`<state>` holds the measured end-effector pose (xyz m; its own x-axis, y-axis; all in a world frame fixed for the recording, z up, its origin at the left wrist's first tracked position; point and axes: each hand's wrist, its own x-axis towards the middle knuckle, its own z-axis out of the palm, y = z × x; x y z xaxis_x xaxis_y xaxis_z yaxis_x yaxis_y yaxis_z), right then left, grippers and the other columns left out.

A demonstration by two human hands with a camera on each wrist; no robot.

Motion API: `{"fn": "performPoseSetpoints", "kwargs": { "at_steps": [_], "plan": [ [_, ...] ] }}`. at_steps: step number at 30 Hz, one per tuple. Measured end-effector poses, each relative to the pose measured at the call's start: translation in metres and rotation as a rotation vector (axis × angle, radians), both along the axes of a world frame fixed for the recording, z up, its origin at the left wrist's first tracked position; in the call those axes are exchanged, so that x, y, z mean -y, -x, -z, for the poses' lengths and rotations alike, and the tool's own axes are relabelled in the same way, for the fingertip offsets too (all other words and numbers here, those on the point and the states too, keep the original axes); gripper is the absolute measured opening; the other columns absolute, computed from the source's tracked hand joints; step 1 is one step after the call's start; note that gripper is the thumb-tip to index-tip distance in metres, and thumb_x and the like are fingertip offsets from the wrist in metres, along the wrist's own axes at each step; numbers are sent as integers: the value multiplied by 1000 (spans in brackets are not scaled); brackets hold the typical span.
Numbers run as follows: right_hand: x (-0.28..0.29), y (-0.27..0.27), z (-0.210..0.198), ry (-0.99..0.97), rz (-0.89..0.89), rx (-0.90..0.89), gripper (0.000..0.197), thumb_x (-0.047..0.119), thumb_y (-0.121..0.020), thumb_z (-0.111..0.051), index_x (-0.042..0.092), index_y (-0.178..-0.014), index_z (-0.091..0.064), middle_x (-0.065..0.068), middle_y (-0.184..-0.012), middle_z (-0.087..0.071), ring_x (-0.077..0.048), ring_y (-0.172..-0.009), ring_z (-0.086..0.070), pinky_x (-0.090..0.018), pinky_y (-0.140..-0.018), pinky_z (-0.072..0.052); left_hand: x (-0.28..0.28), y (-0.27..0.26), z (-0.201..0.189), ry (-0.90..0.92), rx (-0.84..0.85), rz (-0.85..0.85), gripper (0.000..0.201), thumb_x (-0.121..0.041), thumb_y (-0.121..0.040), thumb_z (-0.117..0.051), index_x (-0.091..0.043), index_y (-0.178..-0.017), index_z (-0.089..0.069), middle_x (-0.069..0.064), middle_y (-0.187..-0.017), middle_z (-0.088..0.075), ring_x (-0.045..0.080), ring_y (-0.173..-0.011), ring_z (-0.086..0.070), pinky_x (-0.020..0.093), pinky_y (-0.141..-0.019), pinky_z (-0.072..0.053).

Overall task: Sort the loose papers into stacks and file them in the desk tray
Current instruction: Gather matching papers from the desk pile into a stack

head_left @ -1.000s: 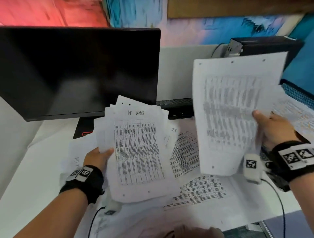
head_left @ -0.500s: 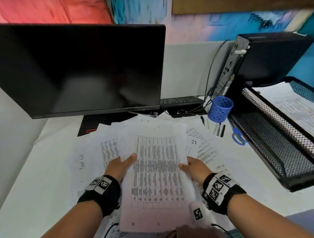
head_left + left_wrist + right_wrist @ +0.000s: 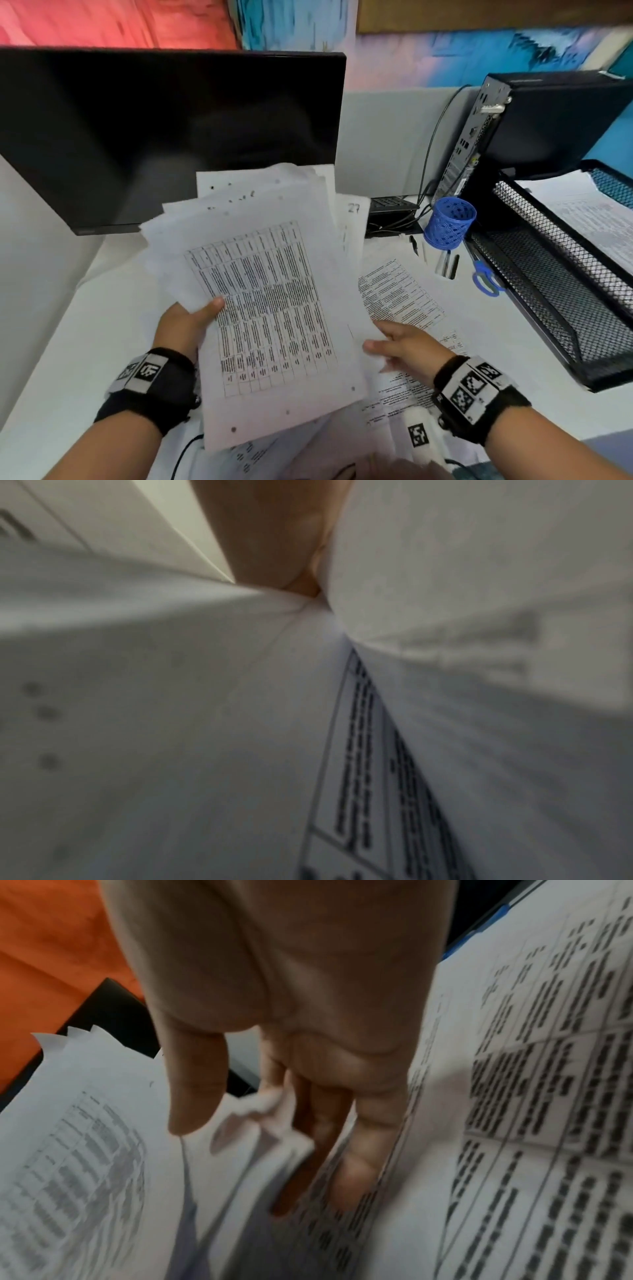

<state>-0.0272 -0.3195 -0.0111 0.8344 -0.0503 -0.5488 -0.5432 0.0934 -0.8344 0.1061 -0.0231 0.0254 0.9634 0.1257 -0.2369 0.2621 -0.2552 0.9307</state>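
left wrist: we wear a black wristband [image 3: 150, 390] with a white tag of black square-code marks | right wrist: our black wristband [image 3: 479, 397] carries more such tags | white module [image 3: 419, 433] with one code mark hangs beneath | thin black cable [image 3: 183, 452] trails below left forearm | forearms bare, no sleeves

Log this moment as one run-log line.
left hand: grips paper stack | right hand: open beside stack | tray: some papers filed | desk sheets: loose
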Motion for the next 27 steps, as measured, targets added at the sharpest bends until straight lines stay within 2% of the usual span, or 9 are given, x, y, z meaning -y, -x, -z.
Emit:
{"fn": "performPoseSetpoints", "kwargs": {
  "at_steps": [3,5,10,14,18,20,23,25,27],
  "plan": [
    [-12,-2,-4,-18,43,41,32,6,-73,-77,4,-103,-66,-13,-99,-73,-28,-91,-70,-31,-73,-58,-11,-13,5,46,-3,-6,42,-38,-73,-76,-5,-74,-50,13,-69,-53,24,-61,-49,27,-59,-37],
    [-14,-3,-7,-8,124,80,37,13,-68,-77,-1,-100,-65,-16,-91,-74,-30,-82,-70,-31,-71,-58,-15,-18,8,89,0,-35,49,-42,-70,-79,-3,-81,-52,15,-71,-53,23,-64,-51,34,-60,-38],
    [-7,-2,-14,-16,222,169,13,-1,-80,-68,8,-73,-62,0,-62,-69,-12,-52,-64,-20,-55,-53,-18,-19,14,268,-43,-78,31,-22,-76,-78,-4,-78,-53,14,-70,-57,29,-74,-59,40,-68,-45],
    [-6,0,-19,-54,228,207,11,4,-81,-69,8,-92,-67,-8,-86,-74,-13,-64,-70,-23,-57,-55,-15,-9,21,365,-70,-78,42,-16,-78,-76,4,-111,-59,18,-98,-69,32,-90,-67,41,-82,-53],
    [-3,0,-16,-46,346,157,26,27,-90,-57,9,-103,-70,-11,-96,-74,-25,-85,-71,-36,-76,-57,-7,3,25,374,-59,-28,10,-8,-85,-66,-7,-95,-66,4,-81,-73,17,-71,-70,24,-58,-54],
    [1,1,-16,-5,398,161,29,28,-90,-59,7,-106,-69,-5,-77,-72,-21,-72,-66,-32,-66,-55,-5,6,24,400,-48,-17,6,-5,-86,-64,-9,-89,-67,-1,-74,-74,14,-66,-71,21,-51,-54],
    [12,3,-20,18,493,149,23,22,-92,-57,4,-102,-66,3,-53,-60,-11,-46,-53,-21,-46,-47,-10,2,22,474,-55,-28,10,-4,-87,-62,-11,-91,-68,4,-84,-75,18,-73,-72,28,-59,-58],
    [27,5,-27,50,520,188,25,23,-94,-55,3,-104,-64,-2,-66,-69,-12,-57,-63,-23,-56,-52,-15,-2,21,511,-67,-51,11,-5,-87,-61,-8,-96,-68,7,-91,-74,20,-76,-72,30,-62,-59],
    [43,6,-33,123,606,219,32,29,-92,-57,7,-114,-64,-9,-98,-72,-23,-91,-68,-39,-87,-53,-21,-5,20,528,-65,-57,15,-6,-88,-61,-7,-100,-68,9,-96,-73,21,-81,-72,31,-63,-59]
  ]
}}
